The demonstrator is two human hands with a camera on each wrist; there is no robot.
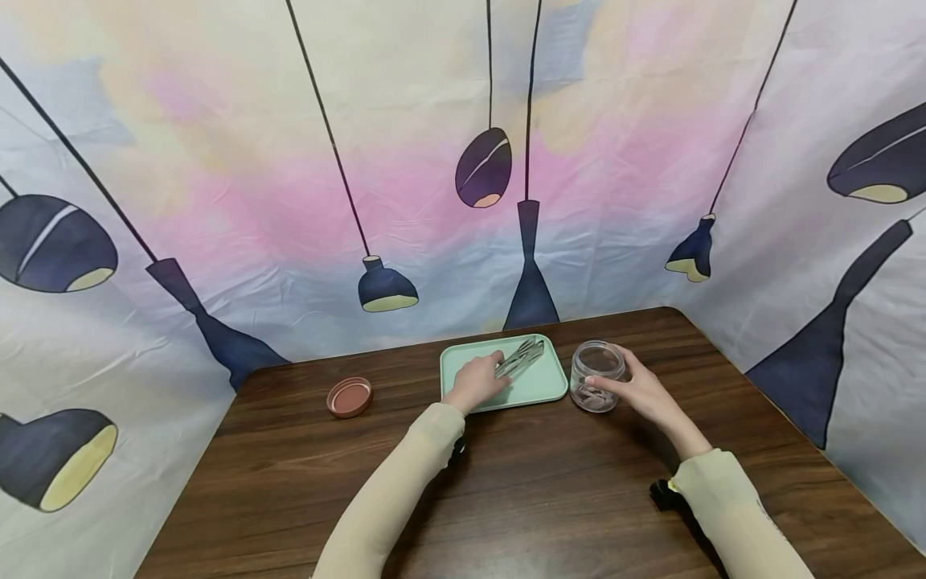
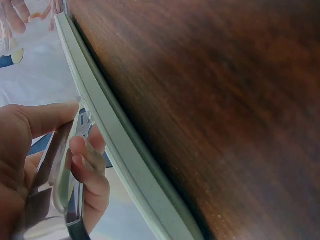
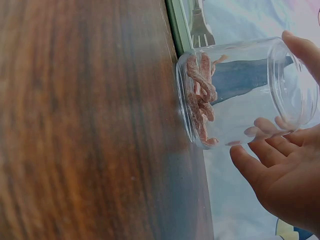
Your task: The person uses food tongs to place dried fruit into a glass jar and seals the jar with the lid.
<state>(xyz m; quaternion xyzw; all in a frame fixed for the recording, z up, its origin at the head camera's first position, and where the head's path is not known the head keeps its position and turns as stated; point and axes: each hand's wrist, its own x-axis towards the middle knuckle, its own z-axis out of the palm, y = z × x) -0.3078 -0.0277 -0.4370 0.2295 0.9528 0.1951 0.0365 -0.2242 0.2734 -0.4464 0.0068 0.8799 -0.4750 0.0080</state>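
Note:
My left hand is over the pale green tray, with thumb and fingers gripping shiny metal tongs. The metal ends fan out toward the tray's far right corner, and a fork-like tined end shows in the right wrist view. On the right, my right hand holds a clear, lidless jar around its upper side, thumb in front and fingers behind. The jar stands upright on the table, close beside the tray. Reddish-brown twisted dried strips lie on its bottom.
A reddish-brown round lid lies on the dark wooden table, left of the tray. Behind the table hangs a cloth backdrop printed with lamps, meeting its back edge and both sides.

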